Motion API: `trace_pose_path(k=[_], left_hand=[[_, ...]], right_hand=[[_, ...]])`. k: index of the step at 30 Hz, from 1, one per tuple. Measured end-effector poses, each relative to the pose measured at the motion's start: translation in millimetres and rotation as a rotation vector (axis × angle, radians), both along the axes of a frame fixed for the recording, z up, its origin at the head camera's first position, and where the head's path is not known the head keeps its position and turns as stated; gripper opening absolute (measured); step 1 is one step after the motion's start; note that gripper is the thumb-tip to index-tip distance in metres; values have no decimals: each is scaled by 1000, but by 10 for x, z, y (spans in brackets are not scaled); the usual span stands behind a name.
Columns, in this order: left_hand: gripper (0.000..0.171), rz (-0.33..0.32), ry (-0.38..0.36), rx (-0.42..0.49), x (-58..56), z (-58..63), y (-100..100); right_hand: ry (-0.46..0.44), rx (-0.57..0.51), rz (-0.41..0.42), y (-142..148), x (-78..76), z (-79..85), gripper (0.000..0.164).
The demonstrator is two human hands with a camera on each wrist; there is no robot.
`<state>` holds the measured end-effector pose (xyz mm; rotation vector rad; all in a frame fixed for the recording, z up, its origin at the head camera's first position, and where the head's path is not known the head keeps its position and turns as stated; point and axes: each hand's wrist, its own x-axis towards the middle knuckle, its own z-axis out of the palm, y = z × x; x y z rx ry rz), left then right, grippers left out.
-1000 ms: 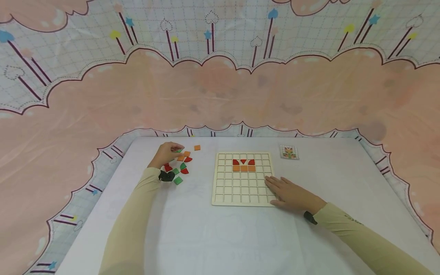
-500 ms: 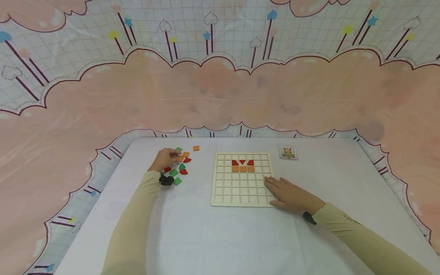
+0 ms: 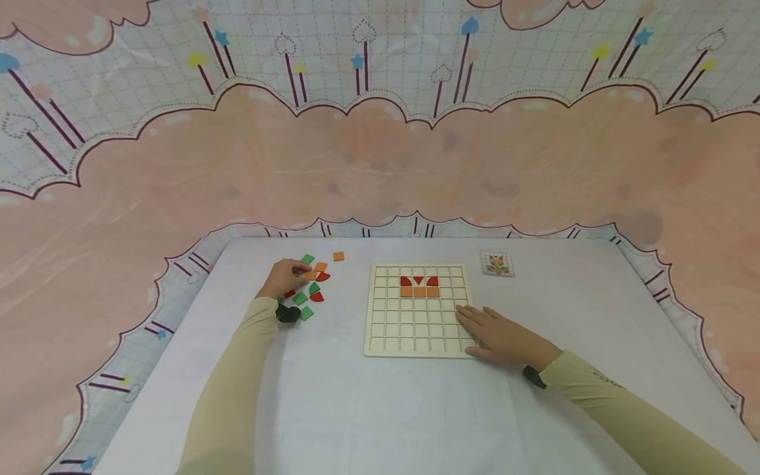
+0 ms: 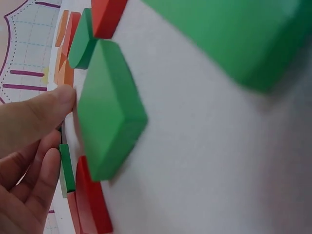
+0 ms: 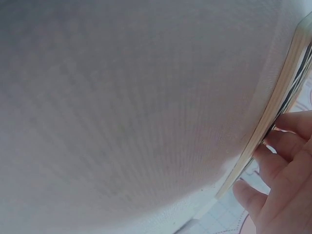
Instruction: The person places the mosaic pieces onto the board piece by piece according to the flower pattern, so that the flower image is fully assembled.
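My left hand [image 3: 285, 278] is among loose coloured tiles at the left, its fingertips right at an orange square tile [image 3: 311, 275]. In the left wrist view, the thumb [image 4: 61, 97] overlaps the orange tile's edge and the other fingers bend beneath; a small dark edge shows between them, and I cannot tell whether they pinch it. Close to the hand lie a green diamond-shaped tile [image 4: 109, 112] and a red tile [image 4: 92, 200]. My right hand [image 3: 505, 336] rests with extended fingers on the right edge of the wooden grid board [image 3: 392, 330].
On the board, red pieces [image 3: 433, 281] sit above a row of orange squares [image 3: 419, 291]. A pattern card [image 3: 497, 263] lies at the back right. A lone orange tile [image 3: 338, 256] lies behind the pile, near a green tile [image 3: 307, 259]. White cloth covers the table [image 3: 380, 415].
The left hand has lowered and come slightly nearer, down to the orange tile; its fingers have drawn closer together and uncovered the green tile at the back. The right hand stays on the board.
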<state>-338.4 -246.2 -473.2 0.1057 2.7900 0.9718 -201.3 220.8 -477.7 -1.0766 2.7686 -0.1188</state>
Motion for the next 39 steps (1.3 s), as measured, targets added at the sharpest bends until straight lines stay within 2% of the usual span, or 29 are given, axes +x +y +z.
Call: trace_pose_path(k=[8, 15, 25, 28, 32, 35, 39], left_hand=[[33, 11, -30, 30, 2, 12, -41], [32, -27, 14, 6, -13, -22, -79], [32, -22, 24, 19, -26, -47, -107], [33, -13, 36, 26, 1, -21, -74], [35, -11, 45, 100, 56, 36, 0], [35, -27, 59, 136, 92, 68, 77], [33, -66, 108, 122, 140, 93, 231]], right_hand=[[7, -6, 6, 3, -14, -19, 68], [-5, 4, 4, -12, -18, -7, 69], [0, 5, 10, -18, -23, -2, 69], [1, 1, 10, -13, -24, -2, 69], [7, 3, 9, 4, -29, -19, 70], [4, 18, -3, 10, -35, -34, 71], [2, 17, -7, 12, -34, -42, 71]])
